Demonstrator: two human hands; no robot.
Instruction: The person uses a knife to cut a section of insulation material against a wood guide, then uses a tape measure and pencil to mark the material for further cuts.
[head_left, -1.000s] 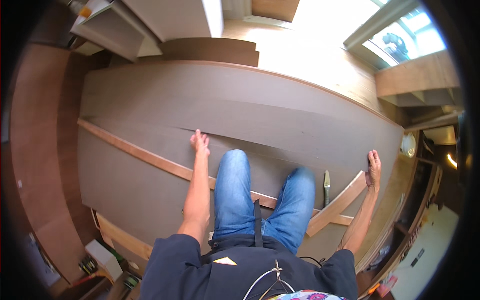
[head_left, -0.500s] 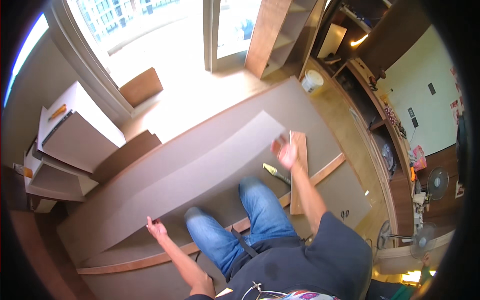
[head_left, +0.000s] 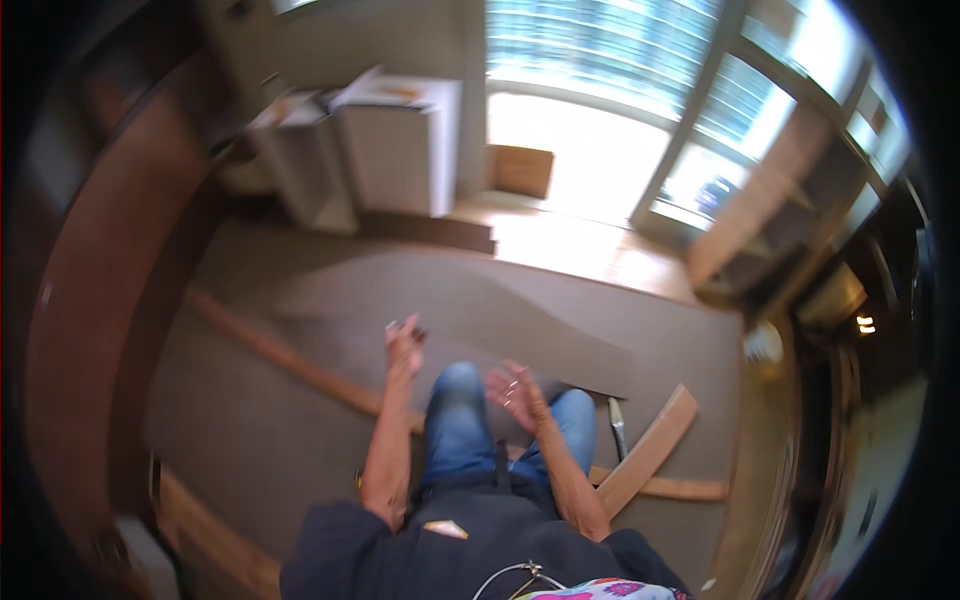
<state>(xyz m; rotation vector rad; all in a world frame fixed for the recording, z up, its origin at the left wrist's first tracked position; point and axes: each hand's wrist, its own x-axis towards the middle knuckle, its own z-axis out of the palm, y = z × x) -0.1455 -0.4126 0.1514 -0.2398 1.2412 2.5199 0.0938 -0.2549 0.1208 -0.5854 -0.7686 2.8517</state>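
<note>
A thin grey-brown sheet [head_left: 540, 335], likely laminate, lies a little wavy over a large board [head_left: 690, 345] in front of my knees. My left hand [head_left: 404, 348] is raised above the near side of the sheet, fingers apart and slightly blurred, with nothing seen in it. Over my right knee hovers my right hand [head_left: 517, 395], open with its fingers spread, near the sheet's close edge. To its right lies a brush [head_left: 617, 425] with a dark handle, beside a short flat wooden strip [head_left: 650, 450] resting at a slant.
Long wooden strips [head_left: 300, 365] run across the board on both sides of my legs. White cabinet boxes [head_left: 395, 150] stand at the far left, by a brown panel [head_left: 521, 170]. Far right are an open wooden shelf unit [head_left: 765, 205] and a white bucket [head_left: 764, 345].
The view has turned left. My right hand has let go of the sheet's raised end, which has dropped toward the board. My left hand has come off the edge, and both hands are closer together.
</note>
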